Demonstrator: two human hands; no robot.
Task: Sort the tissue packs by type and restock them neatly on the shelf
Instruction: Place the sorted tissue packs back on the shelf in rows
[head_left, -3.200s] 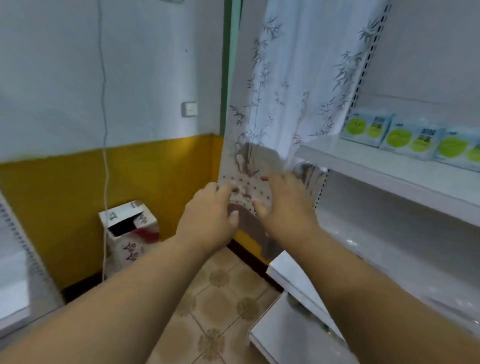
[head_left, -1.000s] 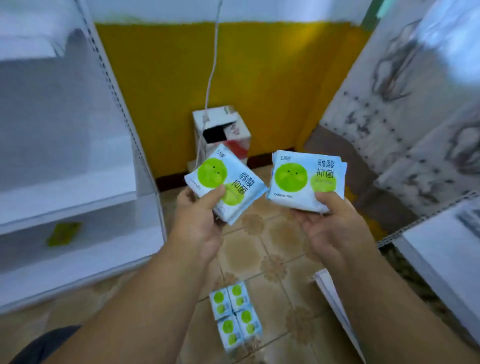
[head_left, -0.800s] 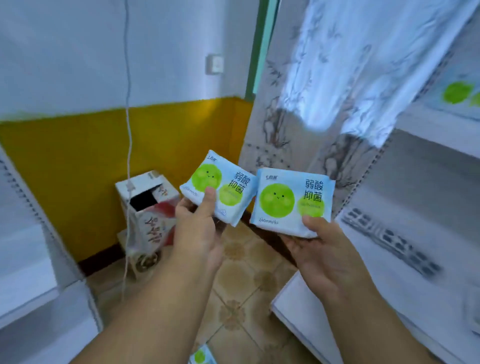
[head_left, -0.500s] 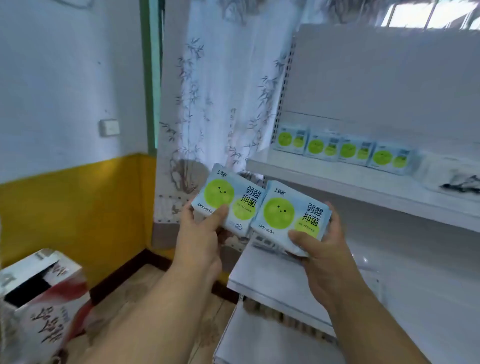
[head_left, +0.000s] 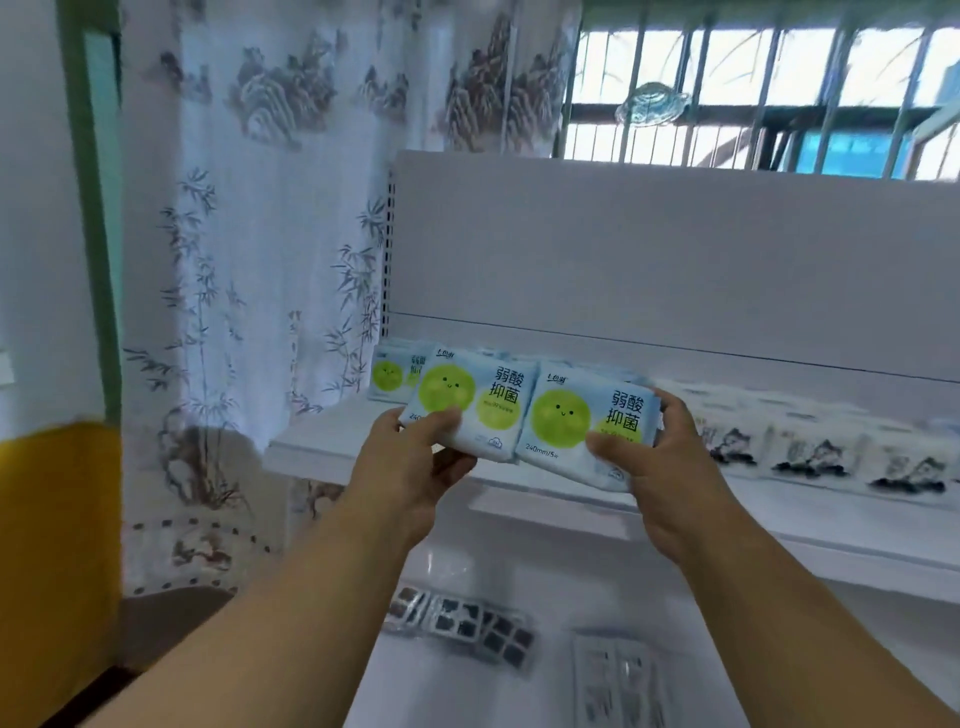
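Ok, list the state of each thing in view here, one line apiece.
left hand: grips a green-dot pack
right hand: grips a second green-dot pack
left green-dot pack: held up, sealed
right green-dot pack: held up, sealed
shelved green-dot pack: standing at the shelf's left end
ink-print packs: lined up on the shelf
curtain: hanging down

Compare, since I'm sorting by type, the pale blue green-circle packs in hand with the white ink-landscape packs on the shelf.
The pale blue green-circle packs show green smiley circles; the white ink-landscape packs show black ink scenery. The blue ones are held, one in the left hand and one in the right hand; the white ones sit on the shelf. Both are soft and flat.
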